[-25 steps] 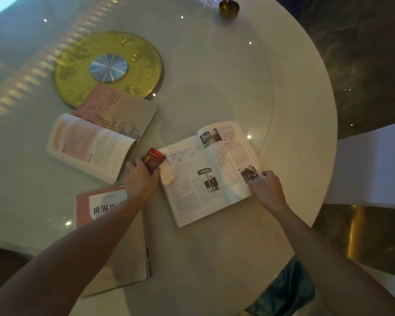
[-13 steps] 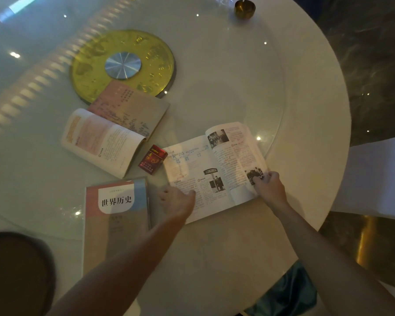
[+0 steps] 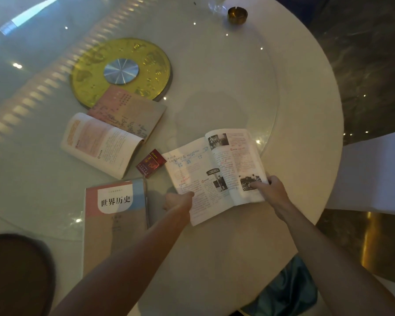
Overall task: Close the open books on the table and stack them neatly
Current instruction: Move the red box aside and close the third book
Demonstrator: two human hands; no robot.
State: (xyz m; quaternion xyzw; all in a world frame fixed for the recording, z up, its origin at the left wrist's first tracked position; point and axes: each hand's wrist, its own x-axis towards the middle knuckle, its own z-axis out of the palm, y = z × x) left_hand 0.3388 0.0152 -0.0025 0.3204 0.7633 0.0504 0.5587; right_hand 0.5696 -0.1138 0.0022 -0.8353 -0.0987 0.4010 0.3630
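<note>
An open book (image 3: 214, 172) with text and small photos lies on the round white table (image 3: 306, 110), right of centre. My left hand (image 3: 178, 201) grips its near left edge. My right hand (image 3: 270, 190) holds its right-hand pages at the lower right corner. A second open book (image 3: 110, 137) lies to the left, its back half resting on a gold disc. A closed book (image 3: 114, 215) with a pink, blue and tan cover lies near me on the left, partly under my left forearm.
A red cigarette pack (image 3: 151, 163) sits between the two open books. The gold disc (image 3: 123, 71) with a silver hub marks the glass turntable's centre. A brass ashtray (image 3: 237, 15) stands at the far edge. A dark round object (image 3: 16, 272) is at the lower left, a white chair (image 3: 374, 169) at the right.
My left hand has left the red pack and moved down to the near left edge of the right-hand open book. The right hand stays on that book's right pages.
</note>
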